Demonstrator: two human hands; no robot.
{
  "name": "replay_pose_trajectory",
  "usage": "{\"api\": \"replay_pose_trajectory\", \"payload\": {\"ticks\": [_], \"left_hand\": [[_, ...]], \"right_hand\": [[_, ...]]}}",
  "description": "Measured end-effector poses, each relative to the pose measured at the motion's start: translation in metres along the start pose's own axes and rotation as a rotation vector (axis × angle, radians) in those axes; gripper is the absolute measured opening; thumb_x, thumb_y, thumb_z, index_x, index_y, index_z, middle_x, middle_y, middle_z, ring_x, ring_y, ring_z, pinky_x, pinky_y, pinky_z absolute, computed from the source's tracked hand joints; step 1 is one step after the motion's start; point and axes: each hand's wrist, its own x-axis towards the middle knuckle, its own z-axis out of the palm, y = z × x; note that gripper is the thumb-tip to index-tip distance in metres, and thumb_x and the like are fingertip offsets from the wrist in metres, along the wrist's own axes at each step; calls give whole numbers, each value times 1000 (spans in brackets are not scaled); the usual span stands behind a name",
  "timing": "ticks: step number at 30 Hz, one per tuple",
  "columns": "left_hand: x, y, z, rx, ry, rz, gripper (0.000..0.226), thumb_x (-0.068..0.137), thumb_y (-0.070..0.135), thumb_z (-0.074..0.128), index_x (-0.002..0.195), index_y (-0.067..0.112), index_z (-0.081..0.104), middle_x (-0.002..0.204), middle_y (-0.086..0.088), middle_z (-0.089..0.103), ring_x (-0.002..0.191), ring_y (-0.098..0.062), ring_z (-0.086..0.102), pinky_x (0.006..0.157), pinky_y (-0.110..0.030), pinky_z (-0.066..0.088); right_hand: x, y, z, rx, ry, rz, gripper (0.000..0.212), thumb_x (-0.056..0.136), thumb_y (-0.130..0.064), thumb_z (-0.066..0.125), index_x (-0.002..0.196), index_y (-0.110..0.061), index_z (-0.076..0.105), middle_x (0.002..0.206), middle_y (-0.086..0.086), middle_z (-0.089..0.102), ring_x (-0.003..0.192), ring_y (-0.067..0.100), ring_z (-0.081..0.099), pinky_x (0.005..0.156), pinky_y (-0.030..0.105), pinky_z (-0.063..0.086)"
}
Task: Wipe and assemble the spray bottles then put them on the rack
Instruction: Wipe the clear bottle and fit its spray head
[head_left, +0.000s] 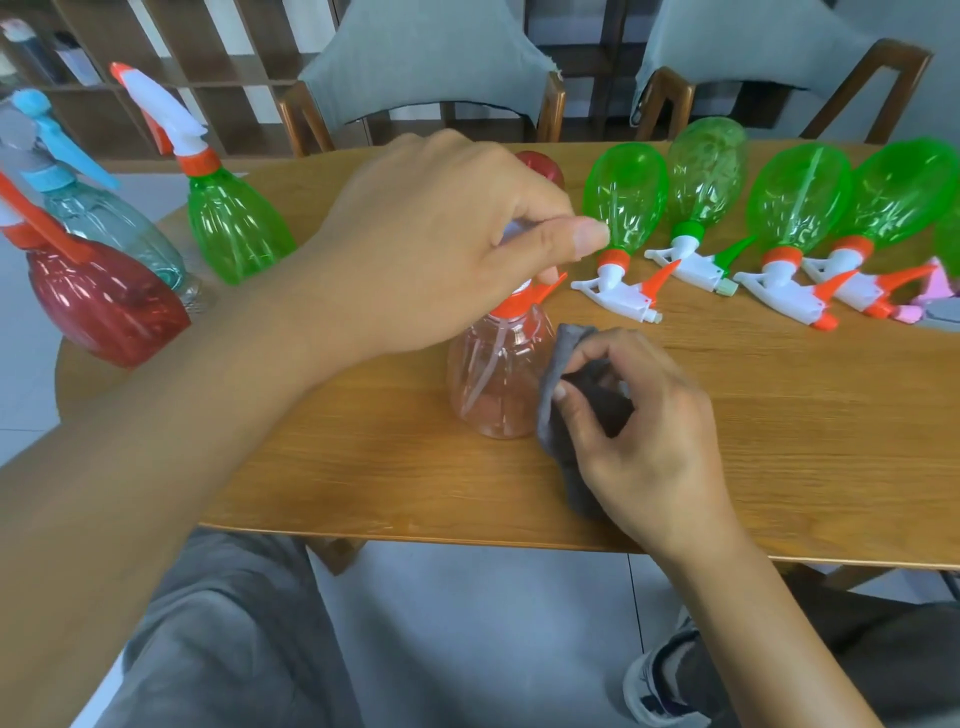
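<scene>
A clear pinkish spray bottle (496, 376) with an orange collar stands upright on the wooden table (779, 415). My left hand (441, 239) grips its spray head from above, hiding most of it. My right hand (644, 431) holds a grey cloth (558, 410) against the bottle's right side. Several green bottles (626, 195) with white and orange sprayers lie in a row at the back right. A red bottle (104, 306), a pale blue bottle (111, 228) and a green bottle (231, 218) stand upright at the left.
Another red bottle (543, 166) peeks out behind my left hand. Two grey-backed wooden chairs (431, 67) stand beyond the table. A pink sprayer (930, 296) lies at the far right edge. My grey trouser legs are below the table's front edge.
</scene>
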Motion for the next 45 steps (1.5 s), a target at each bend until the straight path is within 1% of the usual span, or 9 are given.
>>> {"api": "replay_pose_trajectory", "payload": {"ticks": [4, 7, 12, 16, 19, 24, 32, 41, 45], "left_hand": [[0, 6, -4, -56, 27, -32, 54, 99, 66, 36, 85, 33, 76, 74, 19, 71, 65, 10, 60, 61, -12, 34], [2, 6, -2, 7, 35, -23, 61, 101, 67, 32, 76, 27, 71, 65, 14, 67, 59, 0, 60, 65, -26, 47], [6, 5, 1, 68, 157, -69, 65, 105, 60, 32, 52, 24, 30, 45, 8, 29, 41, -9, 34, 55, -29, 26], [10, 4, 9, 117, 215, -105, 63, 100, 53, 46, 50, 17, 34, 45, 3, 31, 46, -18, 40, 56, -25, 25], [10, 2, 17, 121, 313, -38, 46, 89, 46, 48, 51, 22, 40, 62, 3, 60, 78, -21, 63, 79, -29, 34], [5, 2, 19, 178, 330, 18, 26, 86, 36, 50, 75, 19, 67, 84, 11, 71, 112, -23, 55, 96, -38, 28], [2, 3, 20, 91, 306, 42, 21, 89, 33, 45, 86, 16, 57, 84, 5, 59, 89, -22, 49, 82, -38, 38], [3, 4, 20, 94, 301, 17, 19, 87, 31, 46, 86, 16, 59, 82, 5, 61, 82, -18, 44, 73, -33, 35], [4, 4, 19, 87, 301, 16, 18, 86, 29, 47, 87, 15, 60, 83, 5, 62, 83, -19, 45, 73, -30, 31]], "right_hand": [[-3, 1, -3, -68, -97, 99, 17, 86, -23, 73, 91, -32, 60, 87, -17, 58, 87, 12, 58, 72, 38, 52], [-4, 1, -2, -189, -172, 146, 19, 83, -21, 76, 87, -31, 61, 81, -18, 50, 82, 14, 56, 67, 36, 50], [-4, 7, 0, -167, -214, 190, 23, 83, -18, 77, 87, -33, 60, 87, -13, 57, 77, 9, 60, 69, 31, 51], [5, 3, -12, 58, -97, 206, 29, 84, -7, 77, 91, -29, 59, 86, -15, 65, 88, -3, 62, 72, 6, 40], [10, -5, -16, 263, 14, 203, 28, 87, -4, 75, 96, -25, 57, 85, -13, 66, 87, 10, 65, 76, 29, 51], [10, -17, -8, 417, 155, 208, 37, 87, -2, 77, 96, -30, 54, 82, -11, 69, 76, 15, 63, 71, 44, 54], [12, -20, 7, 181, 244, 32, 32, 89, -5, 75, 93, -28, 54, 90, -12, 68, 92, 2, 69, 77, 6, 41], [-3, -12, 17, -41, 405, -342, 23, 85, 3, 73, 90, -16, 62, 88, -10, 60, 74, 17, 60, 65, 24, 48], [-7, -17, 22, 32, 382, -241, 7, 90, -3, 72, 96, -7, 69, 92, -8, 64, 83, 17, 62, 78, 16, 46]]}}
